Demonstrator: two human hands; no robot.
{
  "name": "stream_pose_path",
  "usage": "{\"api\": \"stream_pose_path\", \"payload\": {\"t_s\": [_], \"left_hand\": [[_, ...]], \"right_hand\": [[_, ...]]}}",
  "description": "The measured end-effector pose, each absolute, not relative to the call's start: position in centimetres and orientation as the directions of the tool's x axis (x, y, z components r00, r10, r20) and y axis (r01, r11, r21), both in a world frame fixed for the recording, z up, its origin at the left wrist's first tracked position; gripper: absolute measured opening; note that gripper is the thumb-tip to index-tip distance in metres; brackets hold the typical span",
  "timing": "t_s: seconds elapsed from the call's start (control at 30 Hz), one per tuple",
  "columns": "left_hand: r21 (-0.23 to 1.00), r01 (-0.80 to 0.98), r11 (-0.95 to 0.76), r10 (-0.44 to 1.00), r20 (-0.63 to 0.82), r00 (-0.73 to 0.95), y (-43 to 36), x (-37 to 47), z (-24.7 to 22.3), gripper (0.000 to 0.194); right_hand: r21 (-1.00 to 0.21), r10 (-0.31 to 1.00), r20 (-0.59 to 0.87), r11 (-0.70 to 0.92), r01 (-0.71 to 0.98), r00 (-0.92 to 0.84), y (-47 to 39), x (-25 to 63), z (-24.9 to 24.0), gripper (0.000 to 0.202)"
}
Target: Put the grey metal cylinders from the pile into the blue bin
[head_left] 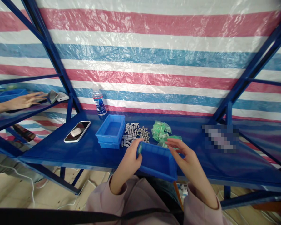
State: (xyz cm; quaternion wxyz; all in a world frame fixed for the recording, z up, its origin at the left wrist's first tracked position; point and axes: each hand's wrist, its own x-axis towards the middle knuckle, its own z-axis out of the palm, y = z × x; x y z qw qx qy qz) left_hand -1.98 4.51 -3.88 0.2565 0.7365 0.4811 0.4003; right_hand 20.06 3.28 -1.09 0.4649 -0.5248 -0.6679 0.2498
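A blue plastic bin (pixel 158 175) sits at the table's front edge, directly before me. My left hand (pixel 130 156) is at its left end, with thumb and fingers closed around a small green plastic packet (pixel 140 148); the packet's contents cannot be made out. Over the bin's right rim is my right hand (pixel 186 154), its fingers slightly bent and apart with nothing visible in them. Green plastic bags (pixel 160 131) lie just beyond the bin. Left of them spreads a pile of small silvery metal cylinders (pixel 131 132), partly hidden behind my left hand.
Two stacked blue bins (pixel 110 142) stand left of the metal pieces. A drink bottle (pixel 99 103) is behind them, and a phone (pixel 84 128) with a white case (pixel 76 132) on it lies further left. Another person's hand (pixel 29 100) reaches over the neighbouring table.
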Motion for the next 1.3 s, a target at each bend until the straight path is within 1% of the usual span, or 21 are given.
{"api": "stream_pose_path", "payload": {"t_s": [0.07, 0.13, 0.2, 0.3, 0.43, 0.5, 0.63, 0.77, 0.87, 0.93, 1.03, 1.13, 1.2, 1.3], "left_hand": [[0.773, 0.501, -0.388, 0.921, 0.339, 0.190, 4.6, -2.0, -3.9, 0.056], [0.778, 0.496, -0.386, 0.922, 0.347, 0.173, 4.8, -2.0, -4.0, 0.051], [0.773, 0.498, -0.392, 0.918, 0.367, 0.151, 4.9, -2.0, -4.1, 0.048], [0.759, 0.516, -0.396, 0.911, 0.396, 0.116, 5.1, -2.0, -4.2, 0.036], [0.743, 0.549, -0.382, 0.910, 0.405, 0.086, 5.2, -1.9, -4.1, 0.007], [0.744, 0.547, -0.384, 0.907, 0.414, 0.074, 5.1, -1.9, -3.9, 0.005], [0.750, 0.528, -0.399, 0.888, 0.459, 0.020, 4.7, -1.9, -2.9, 0.009], [0.725, 0.566, -0.393, 0.876, 0.482, -0.009, 4.3, -2.0, -1.8, 0.016], [0.672, 0.629, -0.391, 0.882, 0.468, 0.048, 4.5, -2.0, -1.2, 0.016], [0.625, 0.681, -0.382, 0.901, 0.416, 0.123, 4.9, -1.9, -0.8, 0.015], [0.534, 0.756, -0.379, 0.919, 0.312, 0.240, 5.4, -1.4, -0.1, 0.014], [0.443, 0.806, -0.394, 0.918, 0.242, 0.315, 5.7, -0.7, 0.2, 0.016], [0.421, 0.813, -0.404, 0.914, 0.232, 0.334, 5.8, -0.3, 0.1, 0.016], [0.426, 0.808, -0.407, 0.910, 0.259, 0.323, 5.7, -0.2, -0.3, 0.020]], "right_hand": [[-0.790, 0.923, 0.374, 0.266, 0.553, 0.090, 3.9, 22.0, -1.6, 0.027], [-0.746, 0.913, 0.367, 0.173, 0.643, 0.179, 4.4, 23.8, -2.5, 0.030], [-0.688, 0.911, 0.345, 0.083, 0.721, 0.225, 4.8, 25.3, -3.6, 0.032], [-0.613, 0.921, 0.303, -0.010, 0.790, 0.246, 5.3, 26.7, -5.1, 0.037], [-0.552, 0.940, 0.261, -0.040, 0.833, 0.219, 5.8, 27.1, -6.4, 0.044], [-0.546, 0.942, 0.256, -0.043, 0.836, 0.215, 6.1, 26.9, -6.8, 0.046], [-0.576, 0.938, 0.241, -0.068, 0.815, 0.248, 6.4, 26.4, -7.1, 0.048], [-0.616, 0.940, 0.203, -0.095, 0.782, 0.274, 6.3, 26.2, -6.8, 0.047], [-0.658, 0.941, 0.198, -0.080, 0.748, 0.275, 6.3, 26.1, -6.6, 0.043], [-0.700, 0.937, 0.204, -0.062, 0.711, 0.282, 6.5, 26.1, -6.7, 0.042], [-0.788, 0.925, 0.226, -0.010, 0.615, 0.305, 6.7, 26.2, -6.9, 0.044], [-0.874, 0.915, 0.225, 0.039, 0.484, 0.334, 6.7, 26.1, -6.9, 0.047], [-0.921, 0.918, 0.199, 0.055, 0.387, 0.344, 6.7, 26.0, -6.6, 0.051], [-0.964, 0.922, 0.165, 0.075, 0.256, 0.350, 6.5, 25.7, -6.0, 0.056]]}}
